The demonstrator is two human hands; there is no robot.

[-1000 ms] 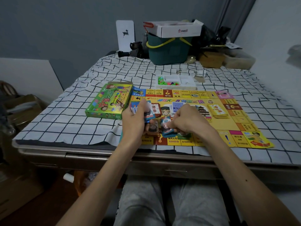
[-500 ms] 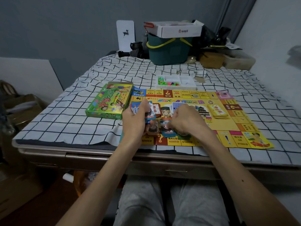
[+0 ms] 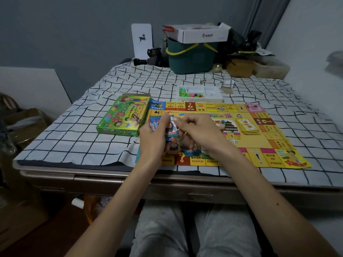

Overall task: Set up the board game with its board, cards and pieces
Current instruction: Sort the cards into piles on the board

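B&w checked cloth (image 3: pixel 74 138) covers table (image 3: pixel 92 175), metal front edge showing below. At back: teal bucket (image 3: pixel 191 60) w/ yellow handle, white carton (image 3: pixel 204 35) resting on top. White panel (image 3: pixel 142 40) w/ deer fig. to its left, brown box (image 3: pixel 239 67) to its right. Cardboard boxes (image 3: pixel 24 123) on floor, far left.

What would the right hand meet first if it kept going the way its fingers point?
The right hand points left, so first the card stack held in the left hand; its fingertips look to be at the top card, though contact is unclear. Beyond lies the green game box.
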